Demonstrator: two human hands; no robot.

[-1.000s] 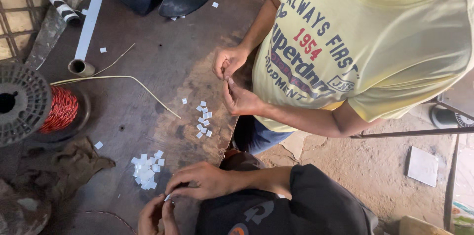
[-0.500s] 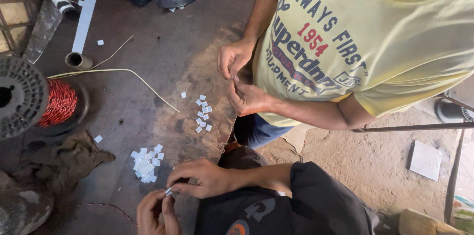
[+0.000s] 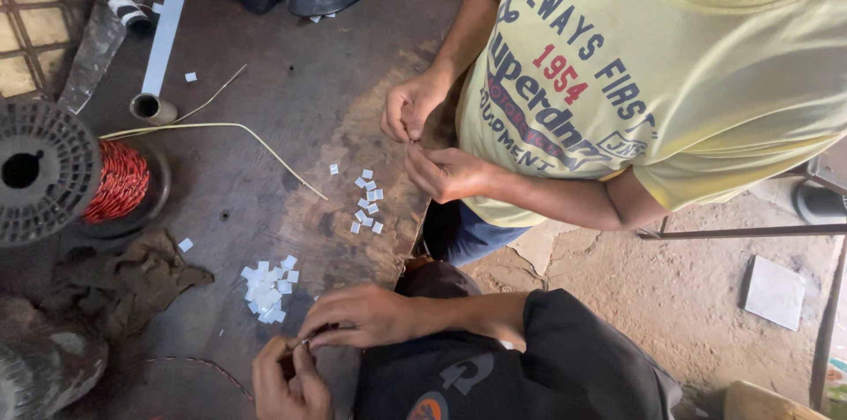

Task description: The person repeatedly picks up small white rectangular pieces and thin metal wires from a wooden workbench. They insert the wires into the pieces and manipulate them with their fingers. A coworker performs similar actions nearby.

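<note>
Left hand [image 3: 287, 380] and right hand [image 3: 362, 314] pinch a small piece together. White paper squares [image 3: 267, 288] lie just beside them on the table [image 3: 265, 58].

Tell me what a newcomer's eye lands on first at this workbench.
First, the person in the yellow shirt at the bench's far edge, both hands pinched together on something too small to tell. Next, the spool of red wire at the left edge, and the heap of small white squares on the dark bench top. Just below that heap, the left hand and right hand meet, fingertips together.
</note>
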